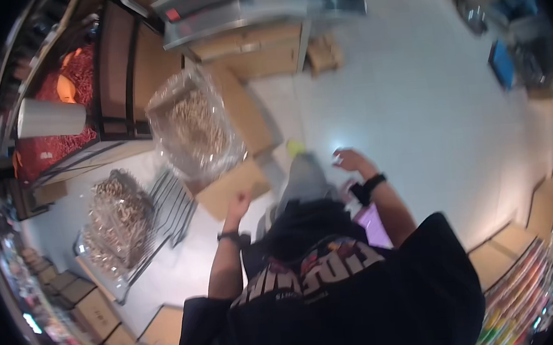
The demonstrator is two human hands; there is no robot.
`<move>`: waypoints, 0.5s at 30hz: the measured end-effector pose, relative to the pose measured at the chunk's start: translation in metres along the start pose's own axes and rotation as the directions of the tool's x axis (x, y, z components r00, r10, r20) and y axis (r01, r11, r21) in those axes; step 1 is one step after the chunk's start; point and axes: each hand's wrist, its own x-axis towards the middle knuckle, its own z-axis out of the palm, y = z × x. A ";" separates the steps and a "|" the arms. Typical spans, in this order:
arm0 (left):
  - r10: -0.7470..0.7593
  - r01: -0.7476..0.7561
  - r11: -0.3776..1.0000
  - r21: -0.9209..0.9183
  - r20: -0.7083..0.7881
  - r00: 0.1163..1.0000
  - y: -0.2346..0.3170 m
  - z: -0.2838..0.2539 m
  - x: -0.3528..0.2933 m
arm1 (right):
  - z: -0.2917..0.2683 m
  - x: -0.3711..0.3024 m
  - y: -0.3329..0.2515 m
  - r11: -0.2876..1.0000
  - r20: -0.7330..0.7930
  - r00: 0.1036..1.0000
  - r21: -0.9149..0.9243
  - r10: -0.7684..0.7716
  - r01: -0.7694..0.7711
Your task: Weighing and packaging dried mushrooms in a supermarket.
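Note:
My left hand [240, 205] is loosely closed, with nothing visible in it. It hangs over or beside a flap of an open cardboard box [245, 113]; whether it touches the flap I cannot tell. A clear plastic liner [224, 134] fills that box, and tan, stick-like pieces [196, 123] lie inside. Out to the right, my right hand [353, 160] is curled above the floor. A small whitish thing [338, 159] shows at its fingertips, too blurred to name. Both wrists wear dark bands.
Left of the box, a clear bag of tan pieces [119, 219] lies on a black wire rack [168, 211]. A black-framed bin with red contents [57, 149] stands beyond. A wooden drawer cabinet [249, 50] is ahead. Cardboard boxes [504, 254] line the right; pale floor [401, 96] stretches between.

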 end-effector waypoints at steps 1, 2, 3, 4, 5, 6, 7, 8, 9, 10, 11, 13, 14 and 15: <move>0.110 -0.109 0.994 0.031 -0.029 0.994 0.005 0.005 0.017 | 0.019 0.002 0.029 0.998 0.035 0.998 0.002 0.056 -0.056; 0.192 -0.185 0.976 0.112 -0.055 0.980 0.004 0.006 0.021 | 0.038 -0.004 0.038 0.998 0.076 0.995 -0.011 0.065 -0.065; 0.183 -0.181 0.974 0.136 -0.005 0.983 0.012 0.016 0.034 | 0.088 -0.011 0.086 0.982 0.108 0.976 -0.021 0.190 -0.189; 0.189 -0.196 0.959 0.206 0.057 0.980 0.014 0.028 0.040 | 0.144 -0.032 0.137 0.978 0.091 0.974 -0.012 0.209 -0.209; 0.196 -0.217 0.939 0.268 0.105 0.975 0.011 0.038 0.044 | 0.201 -0.053 0.166 0.941 0.099 0.937 0.002 0.336 -0.338; 0.174 -0.186 0.934 0.305 0.065 0.983 0.000 0.023 0.042 | 0.213 -0.054 0.140 0.916 0.151 0.905 -0.001 0.397 -0.401; 0.209 -0.205 0.851 0.483 0.046 0.977 -0.021 0.017 0.039 | 0.242 -0.070 0.120 0.910 0.110 0.904 -0.071 0.413 -0.407; 0.245 -0.219 0.745 0.630 0.047 0.968 -0.037 0.023 0.036 | 0.265 -0.089 0.125 0.926 0.155 0.916 -0.147 0.370 -0.349; 0.207 -0.231 0.756 0.613 0.111 0.972 -0.048 0.038 0.044 | 0.317 -0.113 0.154 0.903 0.014 0.945 -0.300 0.326 -0.307; 0.201 -0.218 0.752 0.622 0.098 0.975 -0.068 0.040 0.043 | 0.340 -0.116 0.152 0.902 0.022 0.956 -0.339 0.293 -0.268; 0.211 -0.181 0.722 0.668 0.036 0.977 -0.087 0.040 0.042 | 0.360 -0.116 0.150 0.901 0.023 0.964 -0.361 0.264 -0.238; 0.180 -0.116 0.712 0.692 -0.020 0.983 -0.110 0.052 0.047 | 0.390 -0.115 0.163 0.866 0.126 0.965 -0.478 0.231 -0.145; 0.162 -0.104 0.711 0.695 -0.018 0.987 -0.117 0.060 0.054 | 0.401 -0.113 0.172 0.841 0.221 0.947 -0.535 0.233 -0.082; 0.258 -0.152 0.680 0.718 -0.040 0.965 -0.118 0.074 0.060 | 0.416 -0.117 0.193 0.838 0.293 0.908 -0.535 0.300 -0.104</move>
